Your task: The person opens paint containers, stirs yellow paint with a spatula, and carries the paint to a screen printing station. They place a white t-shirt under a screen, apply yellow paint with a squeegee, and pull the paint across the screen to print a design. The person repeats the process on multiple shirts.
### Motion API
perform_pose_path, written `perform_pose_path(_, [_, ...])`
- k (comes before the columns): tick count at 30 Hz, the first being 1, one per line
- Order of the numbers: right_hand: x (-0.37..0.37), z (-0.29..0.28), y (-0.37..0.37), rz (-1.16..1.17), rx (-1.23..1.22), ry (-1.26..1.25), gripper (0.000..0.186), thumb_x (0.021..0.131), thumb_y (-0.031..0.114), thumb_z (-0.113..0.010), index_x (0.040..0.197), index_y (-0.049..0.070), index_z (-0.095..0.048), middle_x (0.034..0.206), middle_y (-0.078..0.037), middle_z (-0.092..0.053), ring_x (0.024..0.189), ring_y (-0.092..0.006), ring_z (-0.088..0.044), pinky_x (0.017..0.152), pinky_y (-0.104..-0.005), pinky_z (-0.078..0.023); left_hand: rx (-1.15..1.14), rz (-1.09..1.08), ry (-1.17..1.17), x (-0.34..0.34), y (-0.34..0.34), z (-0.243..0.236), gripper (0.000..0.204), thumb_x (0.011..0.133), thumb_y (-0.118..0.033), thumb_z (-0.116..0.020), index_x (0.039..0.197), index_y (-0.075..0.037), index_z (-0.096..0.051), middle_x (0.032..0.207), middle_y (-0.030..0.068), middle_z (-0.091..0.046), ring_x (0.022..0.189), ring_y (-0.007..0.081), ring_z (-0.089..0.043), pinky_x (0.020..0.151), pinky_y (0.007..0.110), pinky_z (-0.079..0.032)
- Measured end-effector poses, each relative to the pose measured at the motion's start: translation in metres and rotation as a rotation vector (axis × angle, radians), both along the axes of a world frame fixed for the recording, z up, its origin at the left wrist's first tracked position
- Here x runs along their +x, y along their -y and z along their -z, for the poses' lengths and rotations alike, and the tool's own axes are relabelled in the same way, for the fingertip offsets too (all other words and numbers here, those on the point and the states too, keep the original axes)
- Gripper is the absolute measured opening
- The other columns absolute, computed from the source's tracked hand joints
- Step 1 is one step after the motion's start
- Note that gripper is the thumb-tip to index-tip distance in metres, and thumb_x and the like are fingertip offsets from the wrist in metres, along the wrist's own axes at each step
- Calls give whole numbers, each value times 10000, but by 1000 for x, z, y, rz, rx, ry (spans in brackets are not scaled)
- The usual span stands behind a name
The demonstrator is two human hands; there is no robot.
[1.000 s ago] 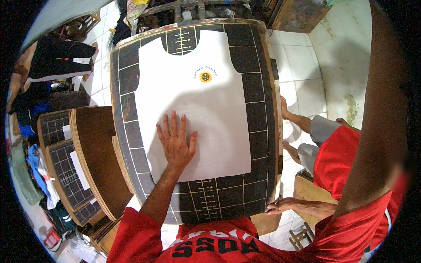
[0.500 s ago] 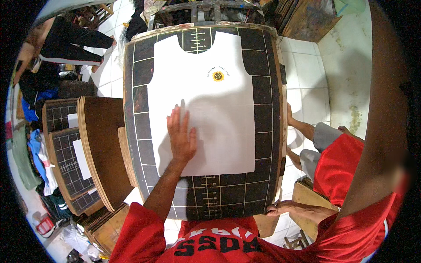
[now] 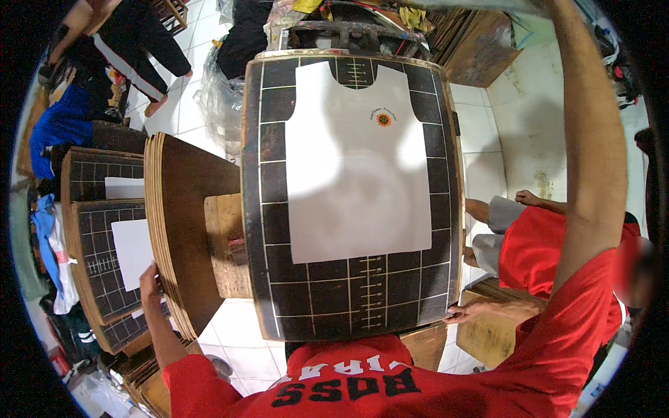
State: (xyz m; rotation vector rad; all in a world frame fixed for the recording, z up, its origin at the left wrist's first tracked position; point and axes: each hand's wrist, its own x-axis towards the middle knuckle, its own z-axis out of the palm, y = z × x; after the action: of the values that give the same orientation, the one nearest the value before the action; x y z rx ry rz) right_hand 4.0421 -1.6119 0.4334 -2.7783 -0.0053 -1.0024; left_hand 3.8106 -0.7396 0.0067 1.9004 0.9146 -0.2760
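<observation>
While the left hand (image 3: 148, 279) gripped the edge of the boards (image 3: 167, 230) stacked upright just left of the table (image 3: 268, 209), the right hand was out of view overhead.

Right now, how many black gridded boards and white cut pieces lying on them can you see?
Black gridded boards: 3
White cut pieces: 3
Total: 6
</observation>
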Motion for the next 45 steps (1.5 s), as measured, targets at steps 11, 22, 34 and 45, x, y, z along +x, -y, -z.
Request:
perform_pose_path(11, [-31,38,-28,130,-109,48,449,870,438,-730,742,13,-665,657,-172,-584,616,-282,-524,648,-440,-453,672,487,607,-11,-3,33,430,1078,-309,-580,1388,-17,-639,1234,186,-725,1005,189,-681,876,341,-542])
perform_pose_path(22, [-46,51,-52,82,-31,28,414,874,441,-711,787,38,-753,695,-184,-654,656,-302,-608,650,-446,-461,826,345,301,33,-29,-13,292,885,-194,-757,1036,56,-745,851,255,-718,770,388,-693,740,436,-520])
perform_pose_path(34, [-50,38,-54,193,14,20,626,812,663,-693,1023,81,-789,1021,-188,-765,963,-369,-731,846,-459,-566,809,439,1156,-148,154,-216,90,861,66,-659,833,3,-601,744,150,-554,680,263,-554,629,349,-437])
perform_pose_path(45, [-39,50,-39,179,-13,-93,671,859,677,-614,1229,134,-752,1200,-162,-741,1124,-341,-710,984,-482,-563,609,815,897,-379,365,-7,207,820,-31,-728,1006,-89,-659,994,110,-627,986,342,-603,867,507,-446])
